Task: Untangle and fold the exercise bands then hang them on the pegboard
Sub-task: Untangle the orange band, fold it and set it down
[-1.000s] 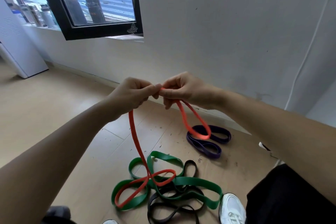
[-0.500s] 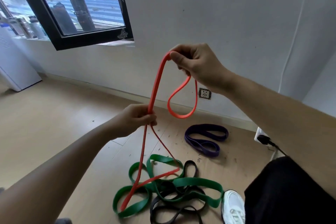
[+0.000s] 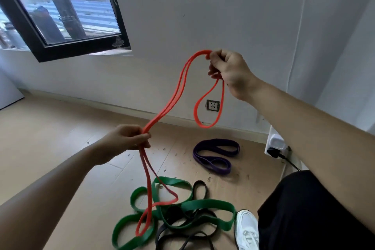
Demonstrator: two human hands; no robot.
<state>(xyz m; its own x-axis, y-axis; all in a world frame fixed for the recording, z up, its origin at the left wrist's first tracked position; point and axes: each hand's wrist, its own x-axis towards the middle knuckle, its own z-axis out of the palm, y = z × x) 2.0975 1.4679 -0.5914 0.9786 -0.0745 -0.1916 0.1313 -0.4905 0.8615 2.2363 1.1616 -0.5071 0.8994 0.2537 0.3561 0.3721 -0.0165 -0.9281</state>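
Observation:
My right hand [image 3: 227, 71] is raised in front of the wall and grips the top of the orange band [image 3: 174, 95]; a small orange loop hangs below it. My left hand [image 3: 127, 140] is lower and closed around two strands of the same band. From there the orange band drops to the floor, where its lower loop lies over the green band [image 3: 205, 205]. The green band is tangled with a black band [image 3: 200, 189] on the floor. A purple band [image 3: 215, 156] lies apart, doubled over, nearer the wall. No pegboard is in view.
A black-framed window [image 3: 60, 26] is at upper left. A wall socket [image 3: 212, 105] sits low on the white wall, and a white power strip [image 3: 276, 144] with a black plug is at right. My white shoe [image 3: 246, 229] and black trouser leg [image 3: 304, 209] are at lower right.
My right hand has lifted the orange band higher and to the right. My left hand slid down the band, so two strands now stretch between the hands, and more band has come off the floor.

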